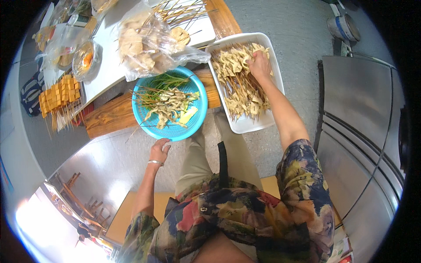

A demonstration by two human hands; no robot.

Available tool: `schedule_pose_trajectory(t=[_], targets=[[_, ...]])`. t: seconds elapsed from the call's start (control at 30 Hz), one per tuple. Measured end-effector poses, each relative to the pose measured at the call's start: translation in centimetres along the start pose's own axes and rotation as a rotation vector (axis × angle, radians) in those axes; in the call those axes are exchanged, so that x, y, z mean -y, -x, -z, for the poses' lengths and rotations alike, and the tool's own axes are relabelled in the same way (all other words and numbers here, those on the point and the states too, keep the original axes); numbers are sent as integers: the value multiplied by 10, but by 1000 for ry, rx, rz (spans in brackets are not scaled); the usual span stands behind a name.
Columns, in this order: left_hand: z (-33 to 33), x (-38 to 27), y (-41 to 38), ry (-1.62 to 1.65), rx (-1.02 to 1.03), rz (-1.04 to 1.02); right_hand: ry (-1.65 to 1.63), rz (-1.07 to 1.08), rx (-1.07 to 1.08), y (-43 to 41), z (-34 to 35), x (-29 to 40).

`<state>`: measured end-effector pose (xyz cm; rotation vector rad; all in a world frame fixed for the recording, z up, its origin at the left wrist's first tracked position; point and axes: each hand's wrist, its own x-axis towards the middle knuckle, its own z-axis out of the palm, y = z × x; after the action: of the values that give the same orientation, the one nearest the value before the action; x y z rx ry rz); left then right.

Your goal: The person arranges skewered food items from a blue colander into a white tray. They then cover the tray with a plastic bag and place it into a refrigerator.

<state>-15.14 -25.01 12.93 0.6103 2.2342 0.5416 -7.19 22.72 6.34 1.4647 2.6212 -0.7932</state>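
My right hand (260, 65) is in the upper right of a white plastic tray (241, 127), its fingers closed around skewered bean-curd pieces; the fingertips are partly hidden. Skewers threaded with folded pale bean-curd sheet (232, 62) fill the tray in two rows, their bamboo sticks meeting in the middle. My left hand (160, 151), with a silver bangle at the wrist, is at the near rim of a blue plastic colander (203, 115), thumb apart from the fingers. Inside the colander lie more bean-curd skewers (171, 102), green leafy vegetables (167, 80) and a yellow-green piece (188, 115).
A clear plastic bag of bean-curd sheets (141, 42) lies on the white table (107, 74), near loose bamboo skewers (184, 13). Orange-brown skewered cubes (61, 93) overhang its left end. A wooden bench (108, 115) supports the colander. A steel refrigerator (357, 98) stands at right.
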Motion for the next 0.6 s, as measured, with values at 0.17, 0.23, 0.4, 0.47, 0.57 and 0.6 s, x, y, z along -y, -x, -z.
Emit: schedule_pose_trajectory(t=[0.17, 0.23, 0.4, 0.47, 0.57, 0.6], targets=[[-4, 10, 1, -42, 17, -24, 261, -59, 22, 3, -5, 15], [-3, 7, 2, -39, 5, -50, 282, -130, 23, -4, -16, 5], [10, 6, -20, -25, -131, -146, 300, -202, -2, -2, -26, 14], [17, 6, -35, -45, -180, -141, 258, -129, -3, -4, -26, 8], [26, 11, -62, -226, -346, -257, 175, -14, -103, -6, -27, -12], [29, 13, -70, -314, -417, -317, 164, 39, -179, -1, -25, -12]])
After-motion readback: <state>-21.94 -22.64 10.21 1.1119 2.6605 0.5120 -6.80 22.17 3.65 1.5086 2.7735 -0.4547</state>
